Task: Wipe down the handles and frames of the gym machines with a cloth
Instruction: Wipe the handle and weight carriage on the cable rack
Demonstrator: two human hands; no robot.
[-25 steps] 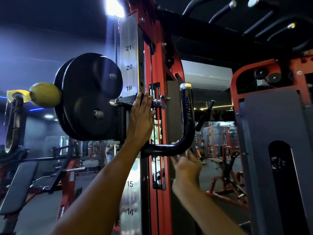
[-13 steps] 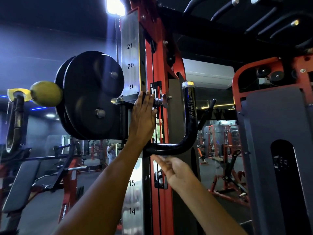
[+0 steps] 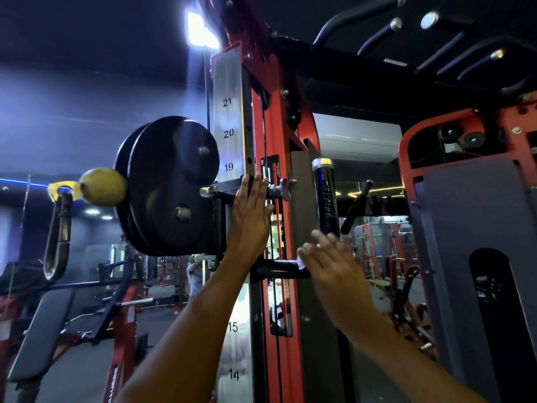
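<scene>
Head view, the only one. Landmark: the red upright (image 3: 271, 199) of the cable machine.

Risks, as judged from this frame:
- The left hand (image 3: 251, 216) is lying flat, fingers straight, against the sliding carriage (image 3: 223, 190) just left of the upright, gripping nothing. Its fingertips are sitting right beside the pull pin (image 3: 280, 189). If that pin is loose or gets knocked, the carriage could be dropping down the numbered scale (image 3: 229, 132), taking the pulley wheels (image 3: 168, 184) with it and pinching the fingers.
- The right hand (image 3: 328, 257) is blurred. It is covering the bend of the black handle (image 3: 325, 196), fingers spread and loosely bent; how firmly it is holding I cannot tell. A fast swipe there could be slipping off the round bar.
- A small pale scrap (image 3: 300, 263) is showing at the thumb side, touching the handle's lower bar. It is probably the cloth, but too blurred to be sure. So little of it is showing that it could be bunching up, leaving bare skin wiping the bar.

The task's thing: the handle is a black J-shaped bar, glossy, with a silver cap on top, standing just right of the upright. Its upright part is carrying print I cannot read.
</scene>
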